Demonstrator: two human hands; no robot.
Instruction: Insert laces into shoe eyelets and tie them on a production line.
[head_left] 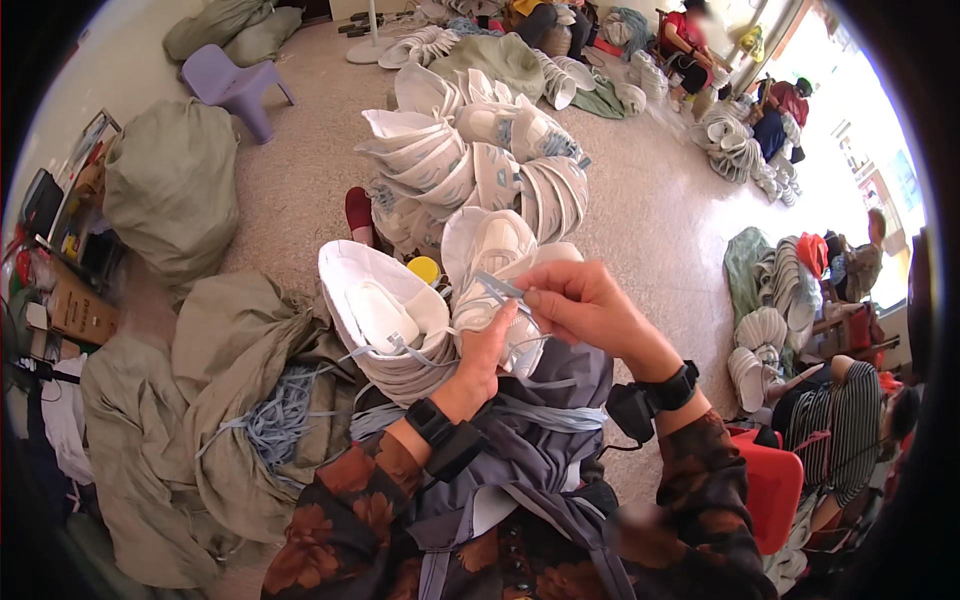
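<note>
Above the grey apron (510, 455), the left hand (478, 362) clasps the white shoe (498, 240), likely light and flexible, best held by its side, while the right hand's (575, 303) fingers pinch its soft-looking blue lace (496, 285).

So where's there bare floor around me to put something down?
The floor shows bare right of the heaped shoe uppers, up to the green cloth, and left of the heap, up to the purple chair and tall sack. It's crowded around your left hand and right hand, by the stacked white uppers, and at lower left, with slumped sacks and blue laces.
</note>
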